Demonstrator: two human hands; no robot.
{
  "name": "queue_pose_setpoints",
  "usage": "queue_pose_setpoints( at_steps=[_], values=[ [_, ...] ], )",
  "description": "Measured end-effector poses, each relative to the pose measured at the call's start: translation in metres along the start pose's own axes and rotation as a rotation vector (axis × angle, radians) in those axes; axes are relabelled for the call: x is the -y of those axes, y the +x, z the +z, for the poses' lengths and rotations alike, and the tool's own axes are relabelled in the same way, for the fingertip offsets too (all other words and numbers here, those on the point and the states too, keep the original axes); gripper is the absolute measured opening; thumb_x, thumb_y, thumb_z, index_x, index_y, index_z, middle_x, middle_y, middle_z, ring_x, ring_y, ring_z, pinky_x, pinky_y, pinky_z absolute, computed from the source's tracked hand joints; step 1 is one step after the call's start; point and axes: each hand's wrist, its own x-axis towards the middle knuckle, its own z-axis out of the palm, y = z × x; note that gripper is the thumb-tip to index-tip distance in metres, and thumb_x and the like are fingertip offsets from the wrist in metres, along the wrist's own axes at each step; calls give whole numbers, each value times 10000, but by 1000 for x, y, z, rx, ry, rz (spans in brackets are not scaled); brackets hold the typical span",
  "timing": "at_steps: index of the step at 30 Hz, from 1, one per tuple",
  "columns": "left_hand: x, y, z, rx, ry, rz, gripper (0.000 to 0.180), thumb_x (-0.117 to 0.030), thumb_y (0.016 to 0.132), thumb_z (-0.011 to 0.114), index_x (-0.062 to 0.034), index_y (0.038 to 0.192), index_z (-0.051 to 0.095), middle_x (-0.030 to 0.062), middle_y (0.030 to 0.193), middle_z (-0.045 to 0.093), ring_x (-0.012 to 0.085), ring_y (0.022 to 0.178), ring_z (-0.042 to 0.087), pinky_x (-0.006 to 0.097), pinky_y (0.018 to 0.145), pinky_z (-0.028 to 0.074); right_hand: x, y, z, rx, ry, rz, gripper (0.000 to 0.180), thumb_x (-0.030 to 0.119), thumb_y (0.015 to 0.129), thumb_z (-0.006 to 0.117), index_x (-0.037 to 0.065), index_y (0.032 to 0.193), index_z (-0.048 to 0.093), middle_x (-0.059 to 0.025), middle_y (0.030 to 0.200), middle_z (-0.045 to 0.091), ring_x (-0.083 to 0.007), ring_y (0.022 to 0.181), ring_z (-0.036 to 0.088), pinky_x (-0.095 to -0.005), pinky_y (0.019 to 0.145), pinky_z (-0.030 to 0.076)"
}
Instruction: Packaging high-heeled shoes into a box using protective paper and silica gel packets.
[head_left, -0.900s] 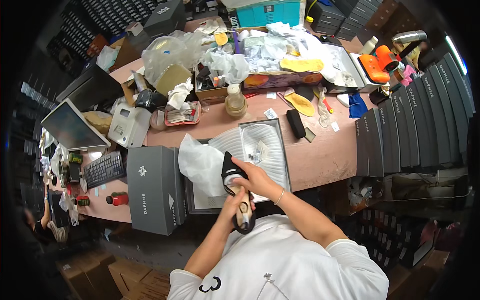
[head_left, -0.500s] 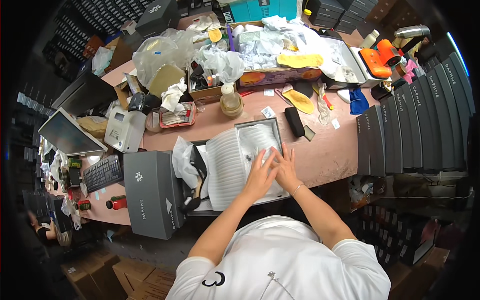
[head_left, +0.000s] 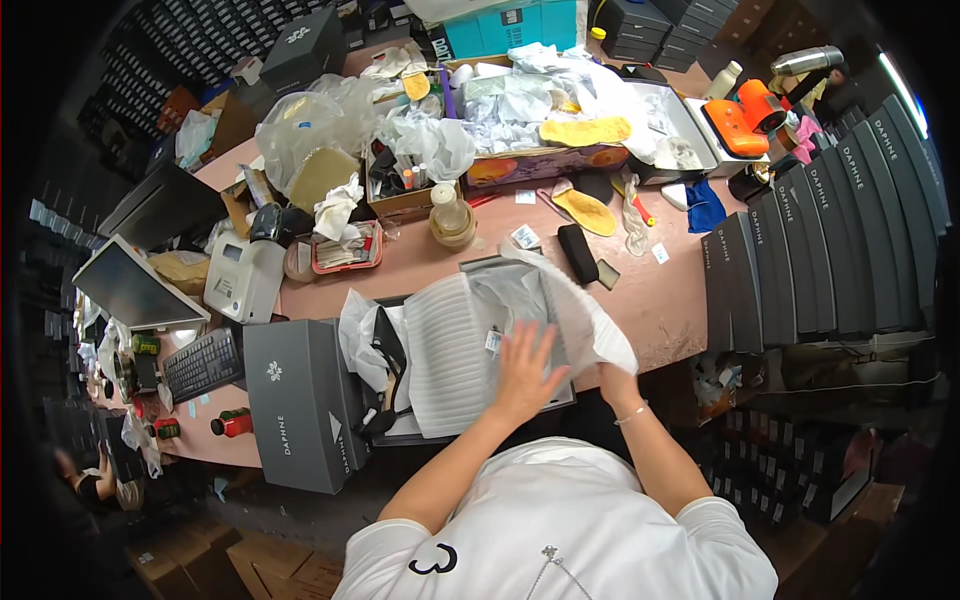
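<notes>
An open grey shoe box (head_left: 405,438) lies in front of me with ribbed white foam padding (head_left: 445,350) in its middle. My right hand (head_left: 618,386) pinches the edge of a lifted white foam sheet (head_left: 580,315), which curves up at the box's right side. Over the box's right half, my left hand (head_left: 525,375) is spread with its fingers apart. A small white label (head_left: 493,342) shows beside those fingertips, on the crumpled pale tissue paper (head_left: 510,295). At the box's left end lies a black high-heeled shoe (head_left: 390,350) next to white tissue (head_left: 360,340).
A grey box lid (head_left: 285,395) stands left of the box. Stacked grey boxes (head_left: 830,240) line the right side. Behind are a black brush-like block (head_left: 577,253), a glue jar (head_left: 452,218), yellow insoles (head_left: 585,212) and a paper-filled carton (head_left: 545,165). A keyboard (head_left: 203,362) and white printer (head_left: 243,278) are left.
My hands were close together over the box's right half. The right hand has moved right and lifted the foam sheet's edge, while the left has spread and lowered slightly.
</notes>
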Motion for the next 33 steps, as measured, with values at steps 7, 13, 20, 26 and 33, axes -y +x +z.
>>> queue_pose_setpoints(
  at_steps=[7, 13, 20, 26, 33],
  values=[
    [-19, -3, 86, 496, -502, 207, 441, -195, 860, 601, -30, 1255, 495, 213, 1244, 509, 373, 1203, 442, 497, 1015, 314, 154, -28, 102, 640, -475, -174, 370, 62, 924, 491, -49, 1277, 482, -204, 1198, 558, -245, 1076, 575, -340, 856, 495],
    [2, -54, -23, 38, -419, -157, 303, -158, 880, 585, -31, 1155, 584, 177, 1156, 583, 338, 1072, 555, 399, 924, 444, -30, 78, 116, 585, -1184, -242, 624, 25, 809, 557, -45, 1380, 317, -310, 1231, 490, -412, 1089, 537, -492, 944, 434],
    [106, -41, 12, -107, -452, -730, 480, -170, 848, 588, 55, 1256, 474, 254, 1124, 554, 387, 1054, 536, 425, 928, 427, -3, 65, 121, 569, -1233, -588, 635, 56, 811, 560, -65, 1379, 300, -325, 1258, 460, -473, 1164, 458, -500, 1023, 344],
    [110, -19, 0, 83, -269, -666, 404, -137, 782, 499, 61, 1133, 530, 302, 1096, 545, 461, 1037, 508, 487, 919, 406, 20, 41, 54, 356, -1227, -421, 640, 148, 857, 583, -41, 1396, 296, -301, 1323, 427, -427, 1263, 393, -437, 1058, 322],
    [81, -39, -46, -107, -854, -613, 653, -430, 874, 539, 15, 1334, 410, 198, 1291, 452, 313, 1218, 437, 397, 1008, 352, 44, 38, 72, 384, 25, 445, 779, 390, 917, 550, 14, 1479, 163, -119, 1449, 332, -199, 1279, 379, -324, 1050, 333]
  ],
)
